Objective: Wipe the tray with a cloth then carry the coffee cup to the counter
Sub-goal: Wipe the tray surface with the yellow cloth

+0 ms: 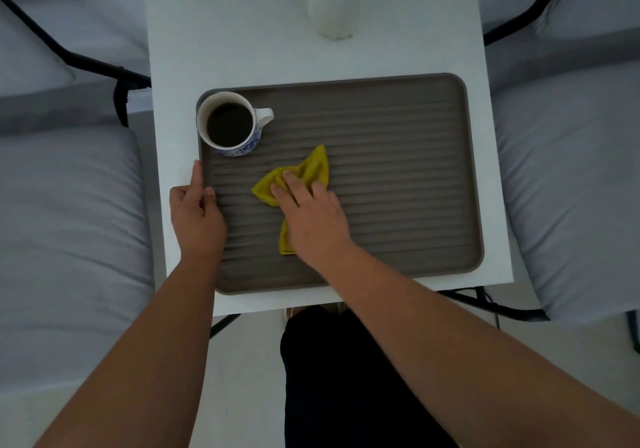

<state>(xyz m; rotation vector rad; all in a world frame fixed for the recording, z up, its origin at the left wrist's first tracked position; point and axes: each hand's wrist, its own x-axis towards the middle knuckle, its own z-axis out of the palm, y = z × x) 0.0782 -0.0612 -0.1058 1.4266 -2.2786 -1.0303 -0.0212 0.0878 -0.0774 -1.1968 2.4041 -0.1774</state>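
Where the right hand presses down: the right hand (308,210) lies flat, fingers spread, on a crumpled mustard-yellow cloth (313,170) a little left of the frame's centre; its grip is apart, pressing rather than clamped.
Cloth: it rests on the tray floor, one corner pointing toward the upper part of the frame, another end showing under the wrist.
Left hand: the left hand (195,213) holds the left rim of the tray, thumb over the edge onto the ribbed floor, fingers down the outside; its grip is closed on that rim.
Tray: a grey-brown rectangular tray with rounded corners and a ridged floor (398,156) fills the middle of the frame, lying flat on the worktop.
Cup: a white ceramic cup with blue pattern (230,123), full of dark coffee, stands upright in the tray's upper-left corner, handle pointing right, apart from cloth and hands.
Worktop: a small white square worktop (242,42) carries the tray.
Vase: a pale rounded vase (336,0) stands at the worktop's top edge, blurred.
Seats: grey cushioned chairs with black frames (69,205) flank the worktop left and right.
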